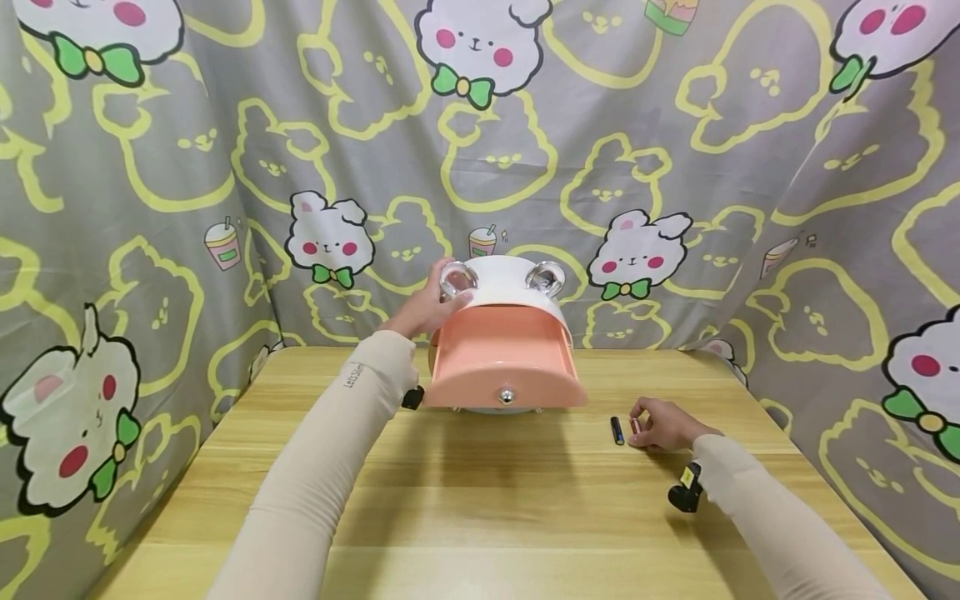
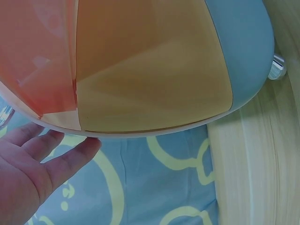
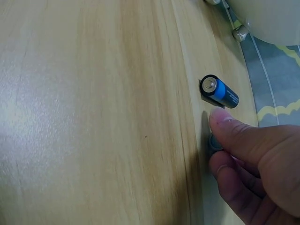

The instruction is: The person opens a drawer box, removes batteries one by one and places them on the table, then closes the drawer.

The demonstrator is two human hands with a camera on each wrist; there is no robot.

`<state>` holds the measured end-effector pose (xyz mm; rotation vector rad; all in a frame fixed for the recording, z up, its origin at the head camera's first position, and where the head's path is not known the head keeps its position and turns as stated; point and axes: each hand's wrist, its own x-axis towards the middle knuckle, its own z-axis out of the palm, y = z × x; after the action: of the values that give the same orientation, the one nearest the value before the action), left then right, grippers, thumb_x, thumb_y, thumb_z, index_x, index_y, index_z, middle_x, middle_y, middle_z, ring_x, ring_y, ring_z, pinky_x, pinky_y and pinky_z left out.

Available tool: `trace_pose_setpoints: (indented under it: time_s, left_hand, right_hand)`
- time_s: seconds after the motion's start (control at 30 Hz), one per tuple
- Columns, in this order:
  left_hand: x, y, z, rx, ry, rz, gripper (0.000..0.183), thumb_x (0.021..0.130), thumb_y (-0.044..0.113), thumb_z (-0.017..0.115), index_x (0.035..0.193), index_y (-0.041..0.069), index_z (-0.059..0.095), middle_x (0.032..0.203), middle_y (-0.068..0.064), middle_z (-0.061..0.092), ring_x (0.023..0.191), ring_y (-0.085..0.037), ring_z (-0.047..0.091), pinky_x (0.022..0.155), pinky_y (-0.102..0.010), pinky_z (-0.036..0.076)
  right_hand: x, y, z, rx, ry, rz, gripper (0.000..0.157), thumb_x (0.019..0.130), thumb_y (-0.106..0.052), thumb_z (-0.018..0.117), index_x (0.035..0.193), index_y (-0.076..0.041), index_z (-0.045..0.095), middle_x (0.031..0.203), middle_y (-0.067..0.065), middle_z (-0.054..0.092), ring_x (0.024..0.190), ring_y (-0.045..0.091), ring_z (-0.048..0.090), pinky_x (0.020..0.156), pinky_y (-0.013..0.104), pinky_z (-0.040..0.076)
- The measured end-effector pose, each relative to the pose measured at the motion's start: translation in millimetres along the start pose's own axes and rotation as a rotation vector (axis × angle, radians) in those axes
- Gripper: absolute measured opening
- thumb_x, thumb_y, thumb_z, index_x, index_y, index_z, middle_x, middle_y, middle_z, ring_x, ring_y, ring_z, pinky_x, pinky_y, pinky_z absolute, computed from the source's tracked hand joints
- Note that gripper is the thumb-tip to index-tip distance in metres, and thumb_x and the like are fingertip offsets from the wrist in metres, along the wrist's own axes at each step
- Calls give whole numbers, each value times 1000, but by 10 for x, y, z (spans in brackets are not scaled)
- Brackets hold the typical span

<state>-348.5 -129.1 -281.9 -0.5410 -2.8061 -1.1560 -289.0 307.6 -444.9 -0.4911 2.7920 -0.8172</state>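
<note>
A white bear-shaped drawer box point(image 1: 498, 279) with clear ears stands at the table's back. Its pink drawer point(image 1: 465, 390), with a round silver knob point(image 1: 507, 397), is pulled out; no contents show inside. At the box's upper left, my left hand point(image 1: 426, 307) grips the edge by the ear, thumb in front; in the left wrist view its fingertips touch the rim. Low over the table on the right, my right hand point(image 1: 666, 423) pinches a reddish battery point(image 1: 637, 426) between thumb and fingers. Beside it lies a black-and-blue battery point(image 3: 227, 96), apart from the fingers.
The wooden table point(image 1: 465, 508) runs back to a grey patterned curtain point(image 1: 405, 167), which hangs behind and along both sides. Black wrist cameras point(image 1: 686, 492) are worn under both sleeves. Small silver feet point(image 3: 240, 33) hold the box off the table.
</note>
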Motion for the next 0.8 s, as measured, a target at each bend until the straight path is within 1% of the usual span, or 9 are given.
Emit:
trace_pose_setpoints:
  time_s: [0.37, 0.53, 0.63, 0.7, 0.8]
  left_hand:
    - [2, -1, 0, -11, 1, 2, 82, 94, 52, 55, 152, 28, 4, 124, -27, 55, 103, -42, 59, 94, -54, 43]
    - [-5, -14, 23, -29, 4, -11, 84, 93, 54, 55, 153, 30, 1, 128, -27, 53, 108, -42, 57, 97, -54, 41]
    - [-6, -25, 31, -35, 2, -31, 89, 93, 56, 53, 154, 26, -4, 135, -29, 47, 118, -43, 51, 102, -55, 37]
    - [-8, -24, 25, -36, -4, -42, 91, 94, 55, 52, 155, 21, -7, 140, -31, 42, 124, -44, 45, 106, -54, 32]
    - [-13, -27, 8, -33, -20, -37, 90, 96, 54, 50, 155, 13, -5, 144, -31, 36, 131, -42, 38, 110, -51, 27]
  right_hand:
    - [4, 6, 8, -10, -2, 2, 37, 83, -15, 78, 105, 4, 54, 69, 2, 60, 60, 16, 56, 57, 32, 48]
    - [-7, -3, 23, -19, -8, 21, 39, 83, -16, 78, 105, 4, 54, 69, 2, 61, 61, 16, 56, 59, 32, 48]
    - [-11, -6, 28, -27, -12, 37, 39, 83, -18, 78, 106, 4, 54, 71, 2, 60, 62, 16, 56, 61, 32, 48]
    - [-9, -10, 28, -24, -11, 36, 39, 83, -17, 77, 106, 4, 54, 72, 2, 61, 62, 16, 57, 61, 32, 49]
    - [-9, -22, 17, -26, -10, 47, 39, 83, -16, 77, 107, 5, 55, 73, 2, 62, 62, 16, 57, 61, 32, 49]
